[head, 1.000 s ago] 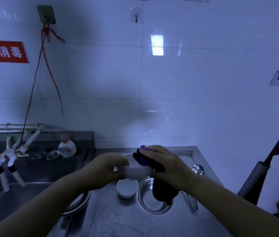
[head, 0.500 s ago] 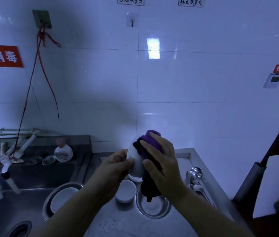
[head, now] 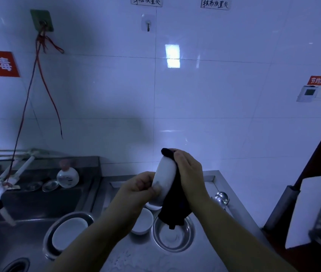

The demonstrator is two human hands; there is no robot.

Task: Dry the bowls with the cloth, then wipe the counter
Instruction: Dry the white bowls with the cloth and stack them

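The left hand (head: 138, 188) pinches a white bowl (head: 164, 177) above the counter (head: 210, 250); the right hand (head: 190, 173) seems to press the dark cloth (head: 175, 211) on it.

Your desk (head: 204, 260) is a steel surface running to the tiled wall, with a raised lip along its far and right edges. A small white bowl (head: 143, 222) sits on it, and just beside that on the right a shallow metal basin (head: 173, 237). Near the right lip you have a metal ladle (head: 221, 198) lying. On the desk's near part there are wet streaks.
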